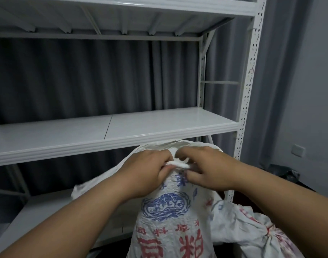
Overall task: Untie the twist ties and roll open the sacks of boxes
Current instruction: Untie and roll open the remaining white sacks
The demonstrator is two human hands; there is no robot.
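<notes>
Working at the gathered neck of the sack (pixel 170 211), which stands before the rack (pixel 122 133) below its middle shelf's front edge, both hands pinch the white tie (pixel 178 164): left hand (pixel 150 168) curled on its left end, right hand (pixel 202 168) nipping its right. Untying seems under way; next, I judge, comes loosening the tie, then rolling the mouth down. A second sack (pixel 252 231) lies at right.
</notes>
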